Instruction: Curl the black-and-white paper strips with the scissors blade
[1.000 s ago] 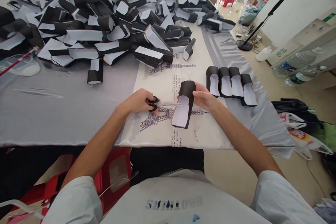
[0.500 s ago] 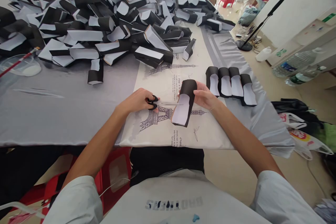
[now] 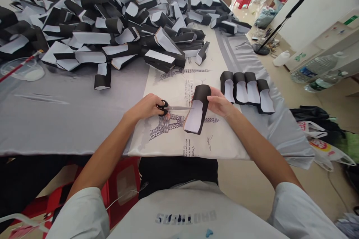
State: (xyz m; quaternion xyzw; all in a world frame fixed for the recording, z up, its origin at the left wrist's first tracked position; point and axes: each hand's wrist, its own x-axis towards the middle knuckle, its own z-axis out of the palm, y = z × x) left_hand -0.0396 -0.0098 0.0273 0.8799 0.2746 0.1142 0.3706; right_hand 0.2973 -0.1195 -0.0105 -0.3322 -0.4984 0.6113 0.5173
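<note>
My left hand [image 3: 150, 105] is closed around the black handles of a pair of scissors [image 3: 178, 108]. The blades point right, and their tips reach the left side of a black slipper with a white lining [image 3: 194, 117], which looks like paper or card. My right hand [image 3: 220, 101] grips this slipper by its right side, near the black toe end. Some of its fingers are hidden behind the slipper. To the right, several similar slippers [image 3: 241, 87] stand side by side in a row on the cloth.
A big heap of black-and-white slippers [image 3: 112, 37] covers the far side of the table. One loose slipper [image 3: 102, 76] lies before it. At left is a plastic bowl [image 3: 33, 73] with a red-handled brush [image 3: 19, 66]. Two people sit opposite. A standing fan [image 3: 280, 24] is at right.
The scissors have tilted slightly in my left hand, and more of the blade shows now. The slipper and my right hand have barely moved.
</note>
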